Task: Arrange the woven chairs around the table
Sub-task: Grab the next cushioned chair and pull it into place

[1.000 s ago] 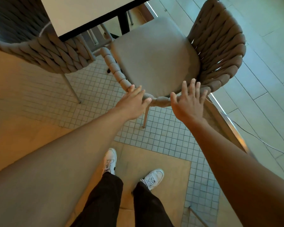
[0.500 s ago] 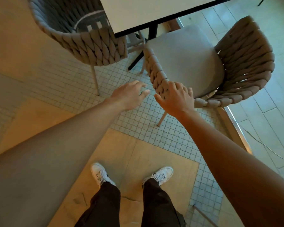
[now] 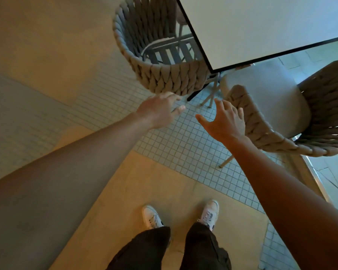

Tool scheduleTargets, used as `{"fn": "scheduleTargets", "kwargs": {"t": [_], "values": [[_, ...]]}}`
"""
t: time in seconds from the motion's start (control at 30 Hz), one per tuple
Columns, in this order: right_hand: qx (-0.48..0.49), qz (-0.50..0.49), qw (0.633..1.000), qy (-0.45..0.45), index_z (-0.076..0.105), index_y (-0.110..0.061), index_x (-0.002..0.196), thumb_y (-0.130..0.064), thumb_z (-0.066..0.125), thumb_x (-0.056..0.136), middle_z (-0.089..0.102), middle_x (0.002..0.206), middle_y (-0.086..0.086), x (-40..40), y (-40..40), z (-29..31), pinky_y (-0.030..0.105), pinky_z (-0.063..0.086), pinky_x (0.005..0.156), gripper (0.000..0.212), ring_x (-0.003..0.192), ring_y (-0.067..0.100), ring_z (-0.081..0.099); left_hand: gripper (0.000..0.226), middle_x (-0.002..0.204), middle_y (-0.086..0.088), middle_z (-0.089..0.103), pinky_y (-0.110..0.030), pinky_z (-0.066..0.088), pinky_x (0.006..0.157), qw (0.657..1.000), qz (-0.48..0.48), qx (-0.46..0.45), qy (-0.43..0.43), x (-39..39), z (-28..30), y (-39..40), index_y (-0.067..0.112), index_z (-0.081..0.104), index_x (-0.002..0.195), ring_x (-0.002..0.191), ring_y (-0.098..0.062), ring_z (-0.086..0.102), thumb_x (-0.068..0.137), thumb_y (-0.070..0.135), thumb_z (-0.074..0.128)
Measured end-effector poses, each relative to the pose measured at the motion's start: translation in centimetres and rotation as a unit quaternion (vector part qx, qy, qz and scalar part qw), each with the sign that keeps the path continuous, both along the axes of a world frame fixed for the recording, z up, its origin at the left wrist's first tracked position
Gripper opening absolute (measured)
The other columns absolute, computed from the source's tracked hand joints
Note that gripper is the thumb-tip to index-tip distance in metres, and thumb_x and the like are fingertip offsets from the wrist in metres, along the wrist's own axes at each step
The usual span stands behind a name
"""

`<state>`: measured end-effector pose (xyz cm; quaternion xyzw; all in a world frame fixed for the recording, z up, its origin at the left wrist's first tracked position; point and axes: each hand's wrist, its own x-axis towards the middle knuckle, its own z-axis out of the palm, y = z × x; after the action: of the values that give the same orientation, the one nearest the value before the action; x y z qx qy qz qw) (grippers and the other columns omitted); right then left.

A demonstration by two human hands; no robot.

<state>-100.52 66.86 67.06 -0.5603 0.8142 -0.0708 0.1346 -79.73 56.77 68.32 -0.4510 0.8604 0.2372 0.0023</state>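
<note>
A white square table (image 3: pixel 261 28) with a black edge fills the upper right. One woven chair (image 3: pixel 164 75) with a slatted seat stands at the table's left side, its rounded back toward me. A second woven chair (image 3: pixel 324 106) with a grey cushion (image 3: pixel 269 98) stands at the table's near side, partly under it. My left hand (image 3: pixel 160 112) hovers open just below the first chair's back, holding nothing. My right hand (image 3: pixel 226 121) is open with fingers spread, right next to the second chair's braided arm (image 3: pixel 248 117); I cannot tell if it touches.
The floor has a band of small white tiles (image 3: pixel 174 145) between tan slabs (image 3: pixel 164 184). My white shoes (image 3: pixel 209 213) and dark trousers are at the bottom. A metal threshold strip (image 3: pixel 316 182) runs at the right beside larger grey tiles.
My right hand has let go of the cushioned chair's braided arm and opened. The view has swung left, so both chairs and the table sit further right. My left hand reaches toward the slatted chair.
</note>
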Motion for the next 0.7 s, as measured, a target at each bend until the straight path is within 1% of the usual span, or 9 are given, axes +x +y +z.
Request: {"fn": "scheduleTargets", "kwargs": {"t": [0.17, 0.37, 0.6, 0.7], "values": [[-0.010, 0.031, 0.999, 0.001, 0.030, -0.018, 0.160, -0.078, 0.052, 0.089, 0.036, 0.164, 0.009, 4.5, -4.7, 1.1, 0.058, 0.008, 0.127, 0.096, 0.154, 0.029, 0.027, 0.060, 0.154, 0.003, 0.046, -0.047, 0.036, 0.108, 1.000, 0.005, -0.008, 0.002, 4.8, 0.7, -3.6, 0.026, 0.047, 0.146, 0.140, -0.023, 0.043, 0.101, 0.064, 0.037], [-0.003, 0.077, 0.997, 0.001, 0.024, -0.019, 0.161, -0.084, 0.047, 0.086, 0.031, 0.166, 0.011, 7.2, -10.8, -0.1, 0.059, 0.006, 0.126, 0.102, 0.156, 0.031, 0.022, 0.061, 0.157, 0.000, 0.043, -0.048, 0.035, 0.112, 1.000, -0.001, -0.009, -0.015, 7.5, 0.4, -8.3, 0.024, 0.045, 0.148, 0.143, -0.024, 0.040, 0.101, 0.062, 0.037], [-0.003, 0.113, 0.994, 0.004, 0.025, -0.020, 0.160, -0.087, 0.050, 0.082, 0.032, 0.165, 0.013, 8.6, -21.7, -0.8, 0.063, 0.008, 0.125, 0.106, 0.155, 0.035, 0.022, 0.061, 0.160, 0.000, 0.040, -0.048, 0.035, 0.111, 0.999, 0.012, -0.029, -0.034, 8.7, -0.2, -18.4, 0.025, 0.044, 0.149, 0.144, -0.025, 0.038, 0.101, 0.062, 0.040], [0.008, 0.120, 0.993, 0.014, 0.021, -0.022, 0.162, -0.091, 0.041, 0.082, 0.029, 0.167, 0.010, 8.8, -26.8, -0.4, 0.060, 0.004, 0.126, 0.108, 0.156, 0.033, 0.021, 0.062, 0.159, 0.001, 0.040, -0.048, 0.036, 0.111, 0.998, 0.009, -0.044, -0.035, 8.4, -0.3, -23.6, 0.023, 0.044, 0.148, 0.143, -0.026, 0.040, 0.101, 0.062, 0.039]]}}
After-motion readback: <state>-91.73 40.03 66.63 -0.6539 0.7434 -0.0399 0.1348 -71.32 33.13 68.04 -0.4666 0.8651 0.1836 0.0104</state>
